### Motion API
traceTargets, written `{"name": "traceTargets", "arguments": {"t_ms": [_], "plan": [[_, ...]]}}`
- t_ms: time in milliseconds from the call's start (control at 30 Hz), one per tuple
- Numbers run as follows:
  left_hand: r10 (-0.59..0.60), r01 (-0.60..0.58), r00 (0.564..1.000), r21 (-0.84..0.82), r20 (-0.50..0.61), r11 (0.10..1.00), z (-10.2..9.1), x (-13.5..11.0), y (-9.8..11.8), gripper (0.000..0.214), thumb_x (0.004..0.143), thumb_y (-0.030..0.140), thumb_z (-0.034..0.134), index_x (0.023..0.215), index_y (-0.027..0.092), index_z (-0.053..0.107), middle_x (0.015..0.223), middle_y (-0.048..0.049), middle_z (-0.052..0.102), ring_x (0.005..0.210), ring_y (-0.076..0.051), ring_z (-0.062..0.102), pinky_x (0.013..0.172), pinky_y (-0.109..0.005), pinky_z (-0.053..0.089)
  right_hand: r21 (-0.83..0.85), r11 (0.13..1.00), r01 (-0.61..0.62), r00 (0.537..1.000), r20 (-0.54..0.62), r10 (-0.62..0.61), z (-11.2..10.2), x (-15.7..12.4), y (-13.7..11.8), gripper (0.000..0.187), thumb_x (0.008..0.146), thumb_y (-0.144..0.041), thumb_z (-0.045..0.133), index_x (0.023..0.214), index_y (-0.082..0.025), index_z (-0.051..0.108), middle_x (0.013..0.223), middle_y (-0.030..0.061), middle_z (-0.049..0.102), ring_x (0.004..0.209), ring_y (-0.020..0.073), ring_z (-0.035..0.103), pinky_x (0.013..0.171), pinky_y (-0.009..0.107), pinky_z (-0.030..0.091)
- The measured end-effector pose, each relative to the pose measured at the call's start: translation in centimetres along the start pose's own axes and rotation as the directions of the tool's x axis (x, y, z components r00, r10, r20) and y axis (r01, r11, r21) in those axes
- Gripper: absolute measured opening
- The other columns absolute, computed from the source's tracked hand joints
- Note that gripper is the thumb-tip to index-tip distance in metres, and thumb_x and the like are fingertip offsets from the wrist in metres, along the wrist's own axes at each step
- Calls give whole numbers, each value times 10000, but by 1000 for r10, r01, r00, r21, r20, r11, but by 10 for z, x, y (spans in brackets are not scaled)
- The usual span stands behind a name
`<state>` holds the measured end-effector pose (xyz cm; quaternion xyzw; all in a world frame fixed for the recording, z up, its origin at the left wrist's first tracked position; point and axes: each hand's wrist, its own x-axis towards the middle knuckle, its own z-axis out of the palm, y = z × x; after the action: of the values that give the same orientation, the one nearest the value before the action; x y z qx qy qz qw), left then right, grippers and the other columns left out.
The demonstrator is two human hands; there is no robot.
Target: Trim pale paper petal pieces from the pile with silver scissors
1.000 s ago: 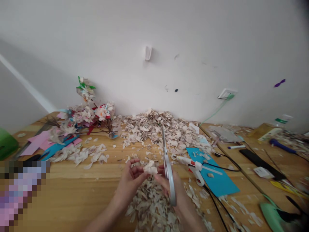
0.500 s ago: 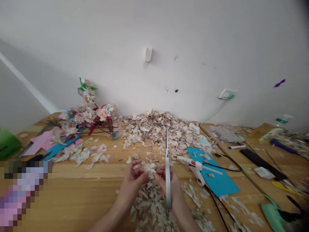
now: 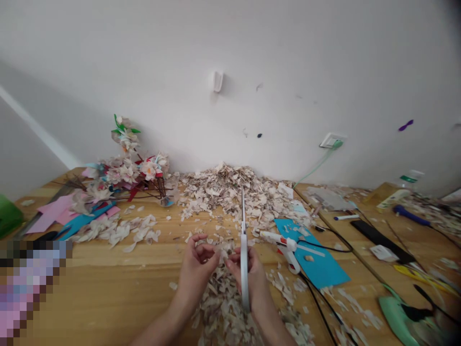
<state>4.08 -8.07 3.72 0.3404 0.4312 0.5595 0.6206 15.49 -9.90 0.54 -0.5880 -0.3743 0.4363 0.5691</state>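
My right hand [image 3: 256,275] is closed around a pair of scissors [image 3: 245,269] with a grey handle, its blades pointing away toward the wall. My left hand [image 3: 198,262] has its fingers curled, thumb and index finger pinched at a small pale petal-like piece [image 3: 224,253]. That piece sits between the two hands, and the right fingertips are beside it; whether they touch it I cannot tell. Below the hands lies a heap of dry whitish petal-like flakes [image 3: 226,307]. A bigger pile of flakes [image 3: 223,190] rests against the wall.
A white hot glue gun [image 3: 283,244] lies partly on a blue sheet [image 3: 324,269], trailing black cables. Handmade flowers on twigs [image 3: 133,168], pink paper [image 3: 54,211] and loose petals [image 3: 137,230] are at left. A green cable runs to the wall socket [image 3: 332,140].
The view has shifted slightly, so the scene sits a little further left. My hands stay close together over the flakes, and less of the pale piece shows between them.
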Motion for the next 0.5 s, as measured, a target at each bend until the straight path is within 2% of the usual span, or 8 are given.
{"name": "traceTargets", "arguments": {"t_ms": [167, 267, 333, 433, 500], "plan": [[-40, 41, 999, -47, 5, 998, 0, -1, 2, 540, 511, 255, 745, 924, 202, 401, 590, 52, 610, 556, -117, 578, 599, -247, 440, -7, 1000, -6, 1000, -10, 6, 1, 0, 2, 345, 561, -286, 700, 779, -225, 440, 612, -50, 570, 536, 153, 550, 553, 298, 439], [-98, 97, 995, -114, 2, 989, 0, -5, 3, 551, 513, 256, 747, 936, 205, 399, 663, 37, 621, 627, -135, 603, 663, -292, 463, 13, 1000, 23, 999, -33, -23, 4, -1, -1, 346, 581, -320, 674, 806, -225, 430, 659, -39, 560, 604, 159, 565, 578, 294, 453], [-110, 109, 994, -129, -3, 986, 0, -8, 4, 538, 523, 247, 744, 935, 201, 401, 670, 33, 615, 628, -136, 604, 675, -303, 465, 21, 999, 27, 999, -41, -27, 5, -3, -4, 361, 576, -346, 674, 815, -225, 433, 678, -34, 554, 568, 144, 550, 497, 263, 434], [-99, 97, 995, -134, -5, 986, -1, -10, 6, 489, 566, 237, 722, 935, 194, 404, 659, 34, 603, 612, -122, 591, 676, -305, 468, 23, 1000, 15, 999, -38, -14, 4, -9, -4, 376, 595, -399, 673, 838, -231, 441, 649, -57, 536, 382, 79, 419, 333, 220, 306], [-82, 78, 996, -134, -23, 988, -3, -7, 9, 466, 586, 238, 711, 937, 195, 407, 665, 35, 603, 617, -110, 581, 667, -288, 470, 15, 1000, 18, 999, -31, -18, -2, -13, -1, 309, 660, -460, 618, 795, -239, 450, 533, -95, 471, 327, 62, 340, 314, 208, 268]]}}
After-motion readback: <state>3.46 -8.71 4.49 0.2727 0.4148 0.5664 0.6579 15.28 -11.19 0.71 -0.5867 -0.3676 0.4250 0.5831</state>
